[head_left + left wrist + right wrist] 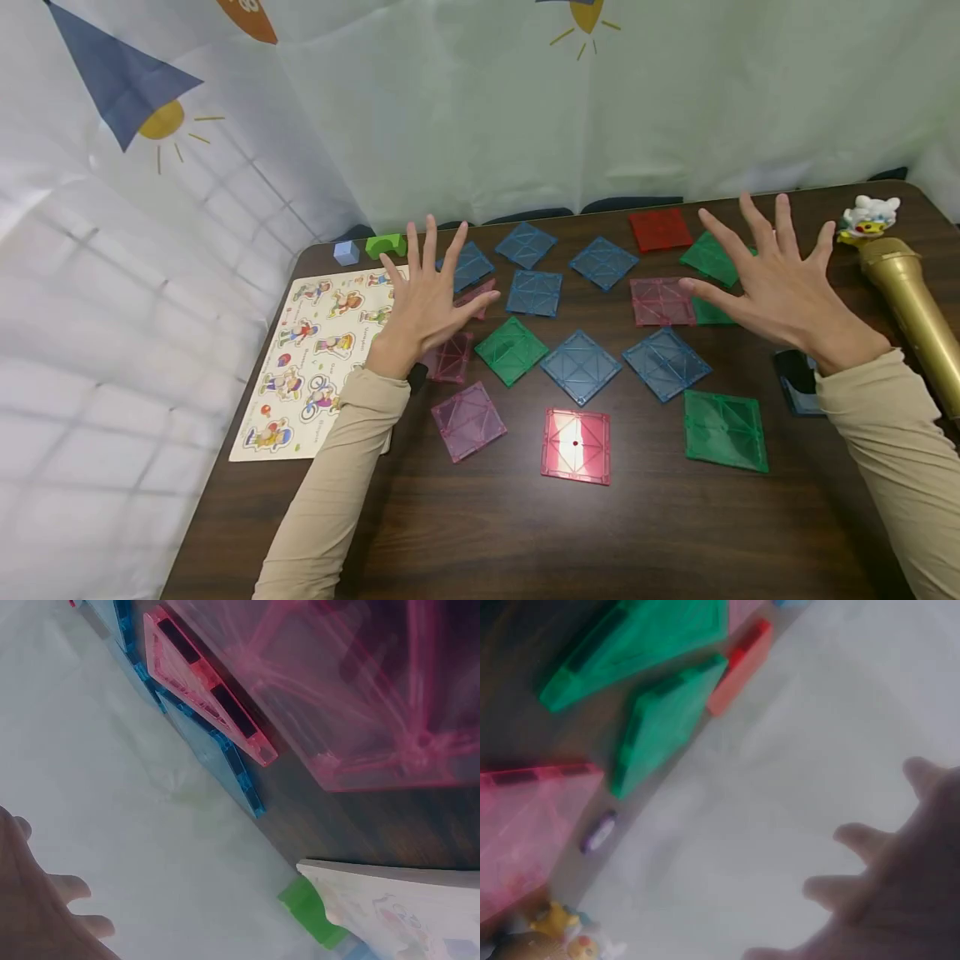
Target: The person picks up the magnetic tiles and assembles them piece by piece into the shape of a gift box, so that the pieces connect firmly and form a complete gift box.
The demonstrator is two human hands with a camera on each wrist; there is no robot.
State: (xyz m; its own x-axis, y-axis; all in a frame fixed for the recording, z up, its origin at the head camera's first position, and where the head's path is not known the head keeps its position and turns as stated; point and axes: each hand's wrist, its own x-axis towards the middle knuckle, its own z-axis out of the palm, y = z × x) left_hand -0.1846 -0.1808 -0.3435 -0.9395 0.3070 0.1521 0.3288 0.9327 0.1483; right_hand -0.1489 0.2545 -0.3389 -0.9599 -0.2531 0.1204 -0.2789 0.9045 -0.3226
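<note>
Head view first: I see both hands raised over a dark wooden table (480, 533) strewn with square translucent plastic tiles. My left hand (426, 298) is spread flat, fingers straight and apart, holding nothing. It hovers above two pink translucent tiles: one small pink tile (477, 297) just under the thumb and another pink square tile (450, 358) below the heel of the palm. A blue translucent tile (471, 264) lies just past the fingertips. My right hand (776, 287) is likewise splayed, fingers wide apart and gripping nothing. It hangs over a green translucent tile (708, 258), with a second green tile (708, 312) partly hidden under the palm and a pink translucent square (662, 301) just beside the thumb.

Between the hands lie more tiles, flat on the wood: a green square (512, 350), two blue squares (581, 367) and (666, 363), and a red-and-white tile (576, 446) nearest me. A red opaque square (660, 229) sits near the far edge.

Left of the left arm is a pale wooden picture puzzle board (315, 367), with a green arch block (386, 245) and a small pale-blue cube (346, 252) beyond it. At the right edge lies a gold toy microphone (911, 308) with a white figure on top. A white printed cloth backdrop (480, 108) hangs behind.
</note>
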